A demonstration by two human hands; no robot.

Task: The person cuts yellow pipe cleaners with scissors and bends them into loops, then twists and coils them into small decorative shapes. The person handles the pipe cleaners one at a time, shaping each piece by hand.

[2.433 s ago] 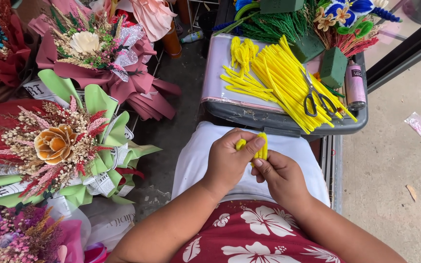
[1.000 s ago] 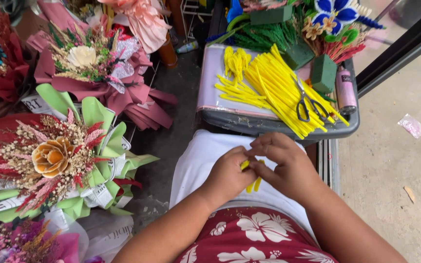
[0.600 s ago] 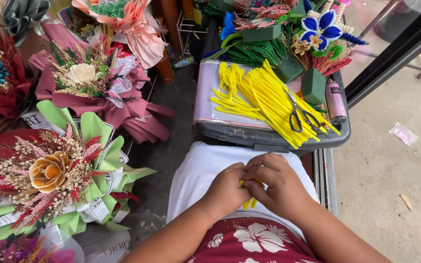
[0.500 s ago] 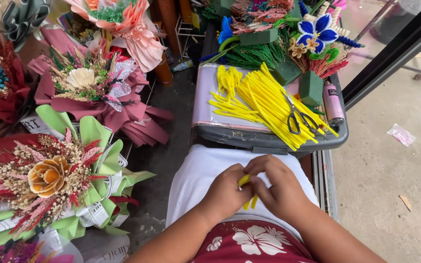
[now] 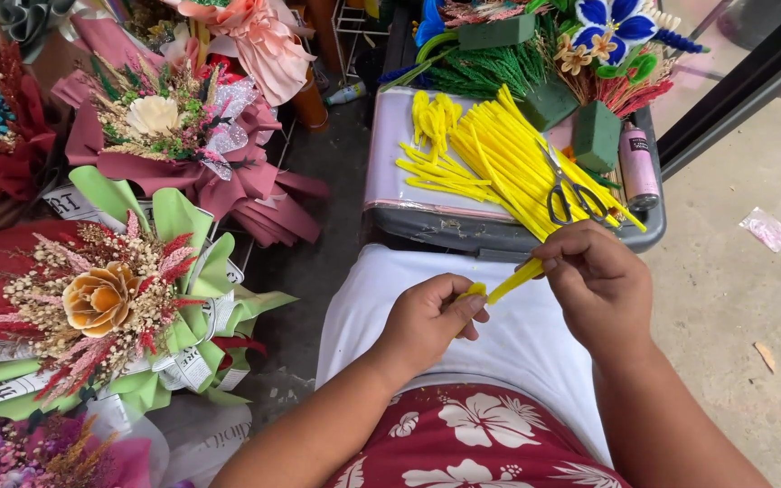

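**Yellow chenille stem held between two hands**

The yellow chenille stem (image 5: 510, 281) spans both hands above the white-clad lap. Left hand (image 5: 428, 318) is closed, pinching the lower end; right hand (image 5: 595, 282) is closed, pinching the upper end. The long axis rises from lower left to upper right, toward the grey tray (image 5: 463, 221) of loose stems and scissors (image 5: 571, 190). Both hands are equally near.

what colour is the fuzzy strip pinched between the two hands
Bright yellow: the fuzzy strip runs between left hand and right hand, clearest in the head view.
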